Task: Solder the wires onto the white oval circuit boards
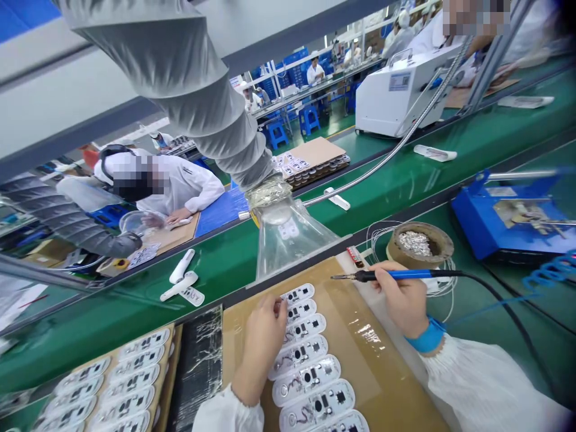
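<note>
The soldering iron (387,275) lies almost level across the view. Its long axis runs left to right, with the dark tip pointing left toward the foot of the clear fume funnel (288,237). The blue handle trails off right into a black cable (508,306). The right hand (402,300) holds it pen-fashion, its grip clamped round the blue handle from below. The iron sits along the top of the fingers, and the tip juts well out to the left of them. The tip hangs in the air over the brown sheet (360,360) on the table, to the right of the topmost circuit board (297,294) and apart from it.

The left hand (263,336) rests on the upper end of the column of white oval circuit boards (310,378), fingers bent down onto the second board. Whether its grip pinches the board or only presses on it cannot be told. A pot of metal tip-cleaning wool (416,243) stands just behind the iron's handle.
</note>
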The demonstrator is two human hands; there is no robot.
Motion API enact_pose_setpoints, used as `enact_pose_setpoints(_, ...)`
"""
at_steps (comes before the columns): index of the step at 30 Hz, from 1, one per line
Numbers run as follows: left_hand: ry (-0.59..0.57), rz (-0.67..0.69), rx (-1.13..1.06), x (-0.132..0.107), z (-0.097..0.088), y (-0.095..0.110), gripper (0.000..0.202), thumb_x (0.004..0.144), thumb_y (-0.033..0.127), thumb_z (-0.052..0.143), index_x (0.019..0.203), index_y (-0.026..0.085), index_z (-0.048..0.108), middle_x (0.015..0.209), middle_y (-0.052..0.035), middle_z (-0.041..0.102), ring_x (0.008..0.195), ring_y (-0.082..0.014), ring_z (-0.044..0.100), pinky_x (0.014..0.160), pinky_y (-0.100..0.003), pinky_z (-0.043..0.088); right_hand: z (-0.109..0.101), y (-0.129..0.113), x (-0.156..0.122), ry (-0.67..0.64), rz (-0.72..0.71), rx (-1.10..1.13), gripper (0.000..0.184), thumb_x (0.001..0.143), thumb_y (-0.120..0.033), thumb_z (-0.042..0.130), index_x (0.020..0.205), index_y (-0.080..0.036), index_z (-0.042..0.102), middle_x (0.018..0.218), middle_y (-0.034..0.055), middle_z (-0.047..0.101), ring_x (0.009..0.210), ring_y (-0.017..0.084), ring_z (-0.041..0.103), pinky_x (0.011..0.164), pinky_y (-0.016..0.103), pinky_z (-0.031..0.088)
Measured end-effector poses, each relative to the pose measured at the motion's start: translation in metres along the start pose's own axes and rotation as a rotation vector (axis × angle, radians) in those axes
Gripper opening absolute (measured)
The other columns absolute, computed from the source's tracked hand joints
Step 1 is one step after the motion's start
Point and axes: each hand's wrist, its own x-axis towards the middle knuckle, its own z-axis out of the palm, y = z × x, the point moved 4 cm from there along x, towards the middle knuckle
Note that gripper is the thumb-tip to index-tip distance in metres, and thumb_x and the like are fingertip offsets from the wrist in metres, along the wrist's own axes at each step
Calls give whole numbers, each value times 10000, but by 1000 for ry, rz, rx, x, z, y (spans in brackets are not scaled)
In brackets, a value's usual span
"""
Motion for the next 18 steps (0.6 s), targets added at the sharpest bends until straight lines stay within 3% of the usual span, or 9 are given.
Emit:
enact_pose_setpoints(6,82,197,-27,3,3,-10,296,1014,333,624,1263,230,748,1440,-125,686,1378,-339,645,1198,-554,503,0,-3,2,21,10,-9,201,964,-286,656,818,-221,779,627,4,676,544,172,606,547,303,501)
enact_pose_setpoints(13,55,268,-104,-4,20,-35,388,1054,410,578,1370,232,718,1569,-128,631,1471,-338,597,1258,-583,473,2,0,3,45,56,37,201,944,-338,682,810,-213,766,608,6,655,542,177,592,547,317,483)
enact_pose_setpoints(18,27,242,-209,-4,14,-38,404,1061,419,553,1380,232,714,1566,-134,636,1479,-317,590,1268,-571,458,4,-3,1,37,66,41,212,958,-338,667,819,-207,758,610,1,653,540,171,595,539,303,486)
